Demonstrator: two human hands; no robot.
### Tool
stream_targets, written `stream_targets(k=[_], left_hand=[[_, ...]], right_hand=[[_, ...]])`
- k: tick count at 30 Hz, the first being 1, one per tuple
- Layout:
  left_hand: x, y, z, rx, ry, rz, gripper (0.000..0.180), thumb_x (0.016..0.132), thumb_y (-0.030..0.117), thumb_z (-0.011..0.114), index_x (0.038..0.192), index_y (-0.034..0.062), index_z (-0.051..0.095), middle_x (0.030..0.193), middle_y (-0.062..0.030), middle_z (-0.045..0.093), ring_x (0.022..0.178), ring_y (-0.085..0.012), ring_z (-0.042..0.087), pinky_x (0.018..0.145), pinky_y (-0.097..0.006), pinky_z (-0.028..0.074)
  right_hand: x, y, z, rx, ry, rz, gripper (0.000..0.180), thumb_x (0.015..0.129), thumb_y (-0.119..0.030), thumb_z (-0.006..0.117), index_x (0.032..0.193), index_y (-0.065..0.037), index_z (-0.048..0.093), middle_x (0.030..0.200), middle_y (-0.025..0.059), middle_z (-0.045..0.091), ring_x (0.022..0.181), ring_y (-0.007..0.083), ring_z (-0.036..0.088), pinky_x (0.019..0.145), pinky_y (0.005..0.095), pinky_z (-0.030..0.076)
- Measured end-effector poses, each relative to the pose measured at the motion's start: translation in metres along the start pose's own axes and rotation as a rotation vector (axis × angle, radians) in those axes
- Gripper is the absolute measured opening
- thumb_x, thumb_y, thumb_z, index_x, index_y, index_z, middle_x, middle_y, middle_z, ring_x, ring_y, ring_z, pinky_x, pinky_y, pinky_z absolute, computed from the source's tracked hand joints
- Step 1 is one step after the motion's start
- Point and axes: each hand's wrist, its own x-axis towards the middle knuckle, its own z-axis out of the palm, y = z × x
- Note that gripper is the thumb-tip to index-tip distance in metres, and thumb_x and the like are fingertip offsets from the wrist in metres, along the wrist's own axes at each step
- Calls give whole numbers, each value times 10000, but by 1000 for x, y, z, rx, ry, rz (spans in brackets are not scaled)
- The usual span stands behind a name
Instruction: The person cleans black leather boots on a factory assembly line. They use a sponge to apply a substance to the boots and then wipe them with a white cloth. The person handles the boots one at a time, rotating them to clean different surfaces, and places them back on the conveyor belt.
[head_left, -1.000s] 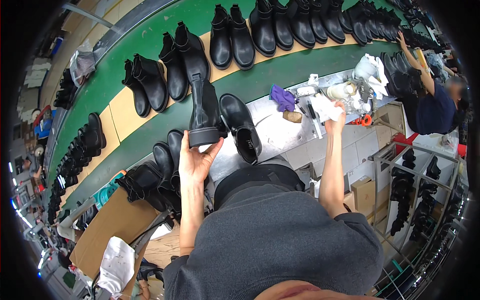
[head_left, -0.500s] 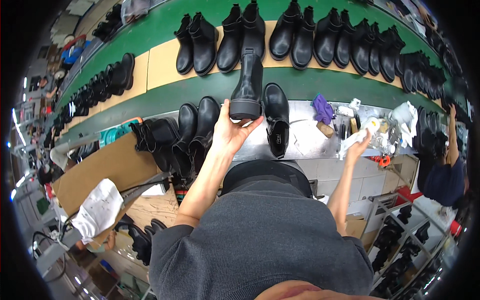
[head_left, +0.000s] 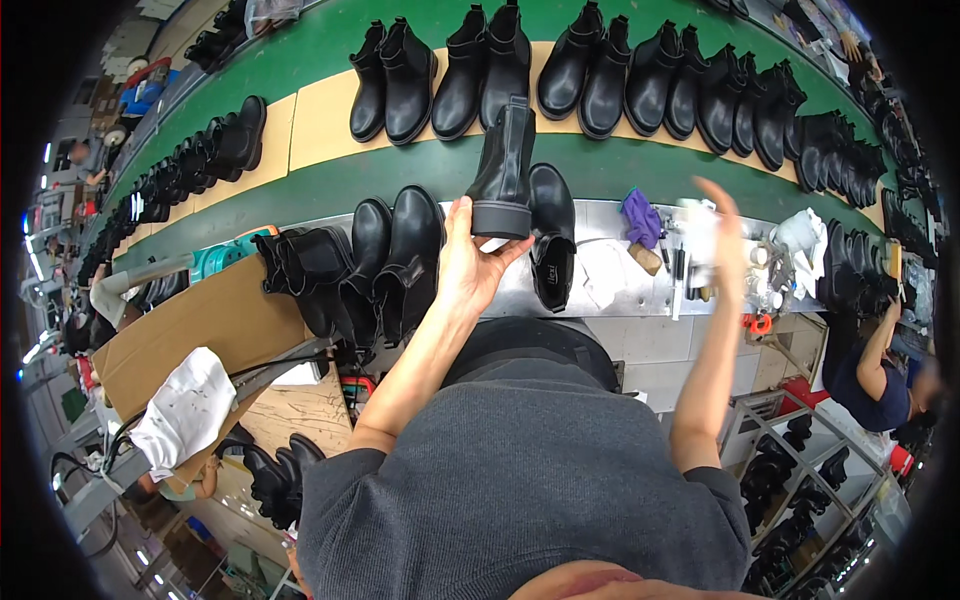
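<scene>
My left hand [head_left: 472, 262] grips a black ankle boot [head_left: 503, 165] at its heel, thumb and fingers on either side of the sole. The boot's shaft points away from me. Close on its right, another black boot [head_left: 552, 240] rests on the metal bench edge with its opening toward me. My right hand [head_left: 728, 245] is raised over the bench's right part, smeared by motion. A blurred white cloth [head_left: 698, 225] shows at its fingers; the exact grip is unclear.
Black boots [head_left: 405, 85] line tan boards on the green conveyor. More boots [head_left: 410, 255] stand left of my hand. A purple cloth [head_left: 641, 218], white paper [head_left: 603, 270] and small tools lie rightward. A cardboard sheet [head_left: 200, 335] is at left; a co-worker [head_left: 880, 385] is at far right.
My right hand has lifted away from the bench clutter with the white cloth, fingers now pointing farther from me. The left hand still holds the boot, slightly shifted and turned.
</scene>
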Motion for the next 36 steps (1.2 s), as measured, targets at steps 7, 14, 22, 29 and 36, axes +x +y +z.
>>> stream_targets(k=[7, 14, 22, 29, 36], left_hand=[[-19, -6, 16, 196, -65, 123, 638, 988, 394, 470, 1449, 155, 100, 1200, -161, 464, 916, -309, 613, 792, -464, 550], [-24, 10, 16, 235, -80, 117, 651, 993, 400, 454, 1460, 153, 74, 1164, -159, 496, 902, -283, 613, 788, -448, 544], [-29, 26, 26, 197, -63, 155, 598, 970, 420, 493, 1409, 126, 213, 1148, -167, 510, 975, -309, 579, 851, -503, 524], [-26, 41, 9, -66, -212, -35, 409, 970, 451, 475, 1227, 135, 432, 1203, -158, 513, 1085, -324, 555, 912, -550, 495], [-27, 31, 14, 82, -156, 145, 596, 967, 460, 482, 1440, 202, 226, 1351, -155, 399, 1121, -352, 536, 943, -558, 464]], right_hand=[[-10, -82, 175, -275, -435, -135, 297, 686, -22, 657, 951, 10, 527, 758, 86, 611, 685, 137, 577, 612, 273, 456], [6, -69, 169, -16, -663, -94, 280, 689, 11, 670, 925, 7, 519, 776, 55, 595, 699, 109, 575, 596, 254, 454], [9, -73, 188, 99, -594, -88, 244, 729, 19, 661, 941, -19, 546, 815, 12, 574, 715, 96, 551, 657, 228, 457], [0, -47, 193, 353, -577, -28, 306, 765, -28, 713, 1029, -21, 559, 882, 25, 572, 732, 62, 562, 632, 195, 461], [-14, -114, 207, -113, -363, -194, 354, 713, 42, 645, 1046, 27, 524, 833, 49, 577, 758, 91, 558, 654, 249, 467]])
